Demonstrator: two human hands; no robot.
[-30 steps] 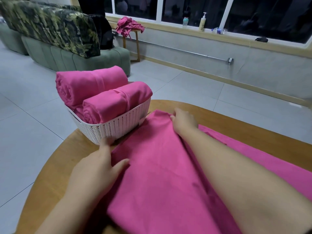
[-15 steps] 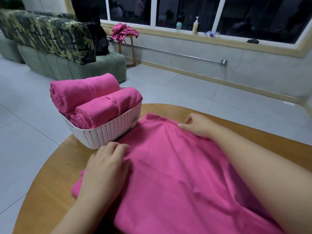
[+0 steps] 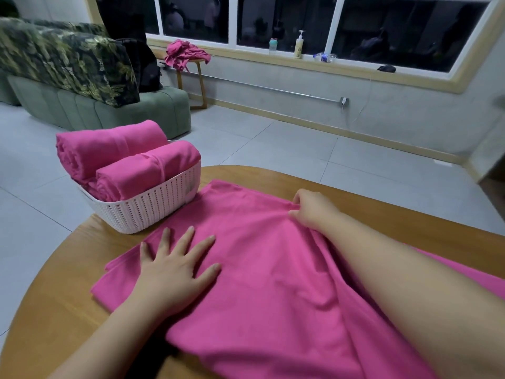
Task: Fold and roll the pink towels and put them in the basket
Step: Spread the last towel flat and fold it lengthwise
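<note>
Pink cloth fills the lower middle of the frame: the towel (image 3: pixel 273 269) lies flat on the table (image 3: pixel 54 310), its long side running from lower right up toward the basket (image 3: pixel 147 206) at centre left. The left hand (image 3: pixel 172 272) presses it with fingers spread near the left edge. The right hand (image 3: pixel 314 209) pinches the far edge, so it looks nearer to start the next fold.

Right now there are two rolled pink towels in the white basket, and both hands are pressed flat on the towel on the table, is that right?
Not quite. In the head view only the left hand lies flat on the spread towel; the right hand pinches its far edge. Two rolled towels do sit in the white basket.
</note>
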